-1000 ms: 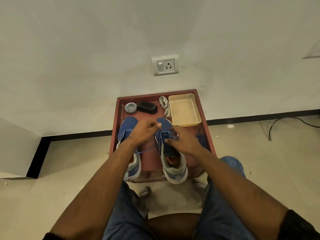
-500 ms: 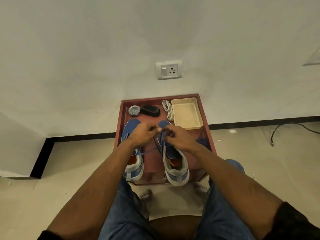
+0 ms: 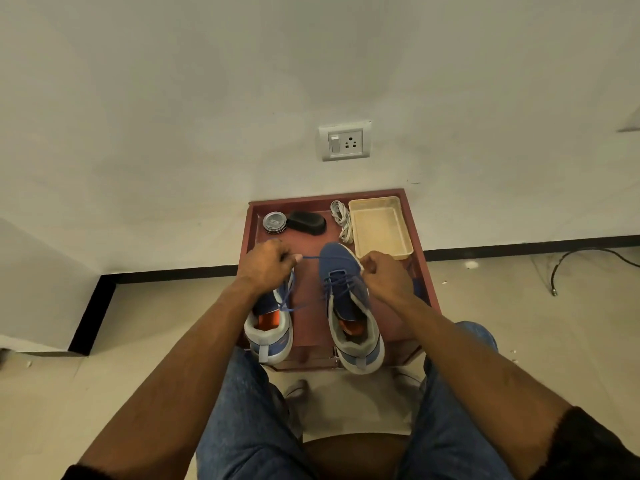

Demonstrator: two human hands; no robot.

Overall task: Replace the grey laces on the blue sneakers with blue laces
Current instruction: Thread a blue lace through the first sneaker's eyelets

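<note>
1. Step in hand, as I judge it: drawing the blue lace [image 3: 313, 259] taut through the right sneaker [image 3: 349, 299], which sits on the red counter [image 3: 420, 271] just nearer than the beige tray [image 3: 403, 233].
2. The left hand [image 3: 266, 263], closed on one end of the lace, is left of that sneaker's toe and over the left sneaker [image 3: 272, 329]; the right hand [image 3: 384, 275] is curled at the right sneaker's eyelets, apparently pinching the other end.
3. The two hands are apart, the lace stretched between them.
4. The grey laces [image 3: 343, 220] lie bundled just left of the tray.
5. Next move likely calls for evening both ends, then threading the next eyelets.
6. The round tin [image 3: 274, 222] left of the tray carries a label, too small to read.
</note>
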